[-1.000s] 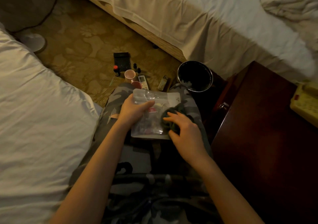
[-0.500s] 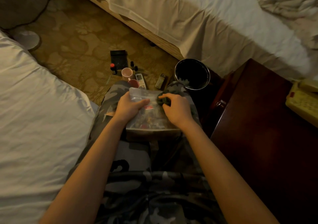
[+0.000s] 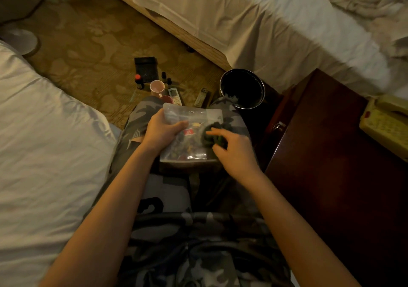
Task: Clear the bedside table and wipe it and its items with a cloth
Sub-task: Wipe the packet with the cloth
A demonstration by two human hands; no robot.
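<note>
Both hands (image 3: 198, 142) on clear bag (image 3: 192, 119)

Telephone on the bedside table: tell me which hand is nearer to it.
Right. The right hand presses a dark cloth onto the bag on the lap, on the side toward the telephone. The left hand grips the bag's far edge.

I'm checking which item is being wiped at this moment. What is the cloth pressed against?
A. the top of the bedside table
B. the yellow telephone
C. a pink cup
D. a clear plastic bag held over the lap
D: the right hand presses the dark cloth on the clear plastic bag, which the left hand holds over the lap.
</note>
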